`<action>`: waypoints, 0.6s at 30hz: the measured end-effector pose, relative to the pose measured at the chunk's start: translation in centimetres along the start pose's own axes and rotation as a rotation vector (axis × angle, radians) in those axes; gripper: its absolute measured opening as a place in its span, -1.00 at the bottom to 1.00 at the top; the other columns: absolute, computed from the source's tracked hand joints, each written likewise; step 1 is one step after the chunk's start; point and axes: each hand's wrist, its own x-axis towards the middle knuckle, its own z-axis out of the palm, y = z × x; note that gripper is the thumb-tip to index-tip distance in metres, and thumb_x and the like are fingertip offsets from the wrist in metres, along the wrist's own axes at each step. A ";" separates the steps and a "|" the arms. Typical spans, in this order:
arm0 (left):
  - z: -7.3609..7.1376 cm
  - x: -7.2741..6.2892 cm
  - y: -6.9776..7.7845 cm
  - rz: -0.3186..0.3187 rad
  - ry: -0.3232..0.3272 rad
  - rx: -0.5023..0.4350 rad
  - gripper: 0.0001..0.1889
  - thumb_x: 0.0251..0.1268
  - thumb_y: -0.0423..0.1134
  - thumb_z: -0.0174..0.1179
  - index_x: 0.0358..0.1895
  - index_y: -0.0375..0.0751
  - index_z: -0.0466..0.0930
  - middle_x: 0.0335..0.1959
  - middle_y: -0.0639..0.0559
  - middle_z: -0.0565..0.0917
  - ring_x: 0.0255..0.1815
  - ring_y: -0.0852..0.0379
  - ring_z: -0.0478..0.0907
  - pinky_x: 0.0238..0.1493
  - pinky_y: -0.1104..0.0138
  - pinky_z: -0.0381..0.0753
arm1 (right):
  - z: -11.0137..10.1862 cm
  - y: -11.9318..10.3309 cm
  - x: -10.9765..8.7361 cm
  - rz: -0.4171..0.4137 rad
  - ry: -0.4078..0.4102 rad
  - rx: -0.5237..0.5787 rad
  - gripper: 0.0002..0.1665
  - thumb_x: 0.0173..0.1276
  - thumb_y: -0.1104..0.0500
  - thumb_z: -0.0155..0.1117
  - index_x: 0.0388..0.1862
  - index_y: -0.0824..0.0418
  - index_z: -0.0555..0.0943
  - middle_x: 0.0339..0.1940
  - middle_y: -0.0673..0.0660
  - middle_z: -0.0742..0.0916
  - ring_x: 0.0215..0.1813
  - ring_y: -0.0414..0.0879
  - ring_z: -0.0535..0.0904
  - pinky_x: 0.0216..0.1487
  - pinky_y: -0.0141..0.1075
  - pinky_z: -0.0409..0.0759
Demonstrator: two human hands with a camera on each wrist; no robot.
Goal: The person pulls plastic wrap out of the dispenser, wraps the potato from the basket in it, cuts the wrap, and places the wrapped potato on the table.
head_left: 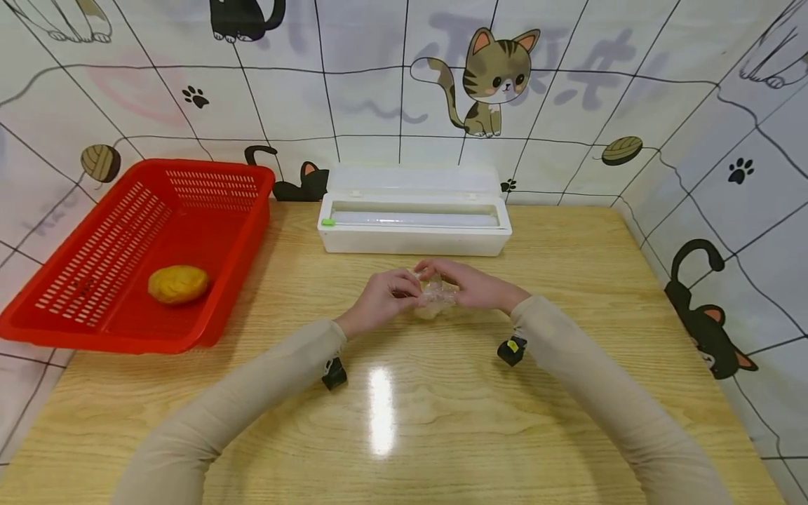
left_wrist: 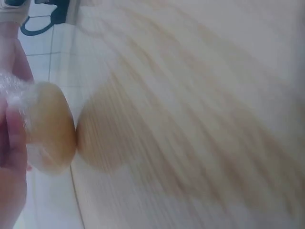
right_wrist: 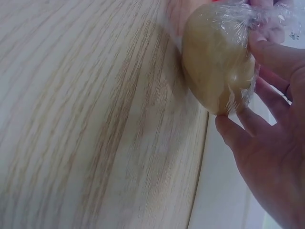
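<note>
Sleeves (head_left: 252, 386) extend toward the dispenser (head_left: 413, 242); before it, a potato (right_wrist: 209, 62) rests on the tabletop (head_left: 505, 428) in clear film (right_wrist: 234, 16). Left grip (head_left: 381, 298), nearly closed, pinches film; right grip (head_left: 482, 286), part-closed, holds the potato. Wrapping appears underway, final sealing outstanding

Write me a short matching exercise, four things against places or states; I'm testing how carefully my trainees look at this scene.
Column 1
1. Red basket
2. Yellow lump
3. White box
4. Tan lump

Column 2
A. Held between the left hand and right hand
B. At the left side of the table
C. Toward the back of the table, lid up
D. Inside the basket

Pairs: 1-B, 2-D, 3-C, 4-A
</note>
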 end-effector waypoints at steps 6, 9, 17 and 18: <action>0.2 0.0 0.2 0.065 0.069 0.138 -0.95 0.02 -0.49 0.42 -0.48 -0.36 0.73 -0.24 -0.10 0.51 -0.20 0.02 0.48 -0.13 0.33 0.50 | 0.1 0.0 0.0 0.013 0.006 0.004 -0.57 0.26 0.52 0.10 0.11 0.32 0.44 0.30 0.24 0.44 0.36 0.12 0.29 0.33 0.11 0.22; 0.2 0.0 -0.2 0.083 0.089 0.184 -0.92 -0.03 -0.47 0.46 -0.51 -0.33 0.72 -0.21 -0.10 0.45 -0.17 -0.01 0.39 -0.12 0.26 0.43 | 0.2 -0.1 0.1 0.012 0.003 -0.019 -0.53 0.28 0.48 0.15 0.17 0.29 0.42 0.30 0.22 0.45 0.35 0.09 0.31 0.32 0.05 0.25; 0.0 1.0 -0.5 -0.131 -0.030 0.155 -0.61 0.06 -0.33 0.44 -0.18 -0.31 0.39 -0.07 -0.18 0.34 -0.07 -0.04 0.33 -0.15 0.19 0.44 | 0.2 0.2 -0.5 0.001 0.015 0.050 -0.51 0.20 0.53 0.12 0.12 0.27 0.45 0.36 0.20 0.42 0.41 0.08 0.24 0.36 0.04 0.18; -0.1 1.2 -0.5 -0.165 -0.055 0.153 -0.57 0.08 -0.32 0.43 -0.07 -0.29 0.40 0.02 -0.21 0.34 0.01 -0.06 0.33 -0.07 0.17 0.44 | 0.1 0.3 -0.8 0.009 0.014 0.080 -0.50 0.25 0.51 0.12 0.17 0.27 0.44 0.39 0.20 0.39 0.44 0.07 0.20 0.38 0.04 0.15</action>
